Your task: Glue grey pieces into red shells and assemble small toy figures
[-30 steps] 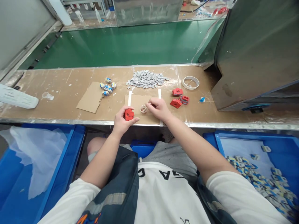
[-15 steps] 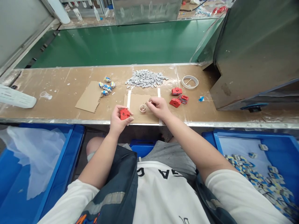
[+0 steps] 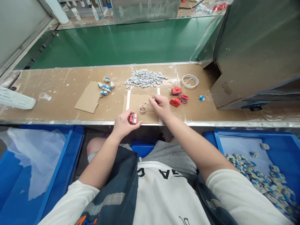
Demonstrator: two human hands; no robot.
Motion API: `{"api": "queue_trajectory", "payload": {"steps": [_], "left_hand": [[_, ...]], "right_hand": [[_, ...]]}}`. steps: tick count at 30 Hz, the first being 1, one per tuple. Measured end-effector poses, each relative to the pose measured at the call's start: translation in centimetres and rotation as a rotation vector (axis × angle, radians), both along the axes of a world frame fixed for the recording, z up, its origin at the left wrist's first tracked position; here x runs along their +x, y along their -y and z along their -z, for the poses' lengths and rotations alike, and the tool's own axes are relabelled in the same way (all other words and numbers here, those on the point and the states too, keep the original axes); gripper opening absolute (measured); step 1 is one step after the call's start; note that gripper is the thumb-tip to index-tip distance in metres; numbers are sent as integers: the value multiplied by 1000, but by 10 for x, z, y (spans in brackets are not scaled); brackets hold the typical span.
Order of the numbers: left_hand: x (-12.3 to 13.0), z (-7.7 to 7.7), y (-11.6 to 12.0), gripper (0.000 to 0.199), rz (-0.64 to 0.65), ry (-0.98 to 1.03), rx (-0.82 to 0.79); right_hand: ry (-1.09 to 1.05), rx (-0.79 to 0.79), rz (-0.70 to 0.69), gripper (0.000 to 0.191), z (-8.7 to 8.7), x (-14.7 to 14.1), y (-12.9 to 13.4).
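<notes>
Near the table's front edge, my left hand [image 3: 122,125] is closed around a small red toy car [image 3: 133,118], its pale windows turned up. My right hand [image 3: 161,107] pinches a thin stick [image 3: 147,104], whose tip is at the rim of a small round cup [image 3: 142,108] with reddish-brown stuff inside. The cup stands on a cardboard sheet [image 3: 150,118] between two white tape strips. To the right of my right hand lie several red toy pieces [image 3: 175,102]. Behind the cup is a heap of small grey pieces [image 3: 145,78].
Several blue, yellow and white pieces [image 3: 106,88] lie beside another cardboard piece [image 3: 87,98]. A tape roll [image 3: 196,82] lies at the back right. Blue bins flank me, one with a white sheet [image 3: 44,156], one with many small pieces [image 3: 264,184]. A metal box [image 3: 246,56] stands right.
My left hand has moved right, closer to the cup, and turned the red toy car so its windowed side shows. My right hand has lifted the stick slightly, still at the cup.
</notes>
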State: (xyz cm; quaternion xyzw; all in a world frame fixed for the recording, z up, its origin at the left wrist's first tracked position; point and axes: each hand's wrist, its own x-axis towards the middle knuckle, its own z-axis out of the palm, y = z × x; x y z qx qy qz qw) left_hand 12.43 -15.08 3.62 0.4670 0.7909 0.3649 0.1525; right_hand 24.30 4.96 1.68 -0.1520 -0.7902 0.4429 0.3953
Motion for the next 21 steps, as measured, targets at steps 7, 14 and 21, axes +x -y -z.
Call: {"api": "queue_trajectory", "payload": {"steps": [7, 14, 21], "left_hand": [[6, -3, -8, 24, 79, -378, -273], [5, -14, -13, 26, 109, -355, -352], [3, -16, -15, 31, 125, -328, -395]], "right_hand": [[-65, 83, -222, 49, 3, 1, 13], [-13, 194, -325, 45, 5, -1, 16], [-28, 233, -425, 43, 3, -2, 16]]}}
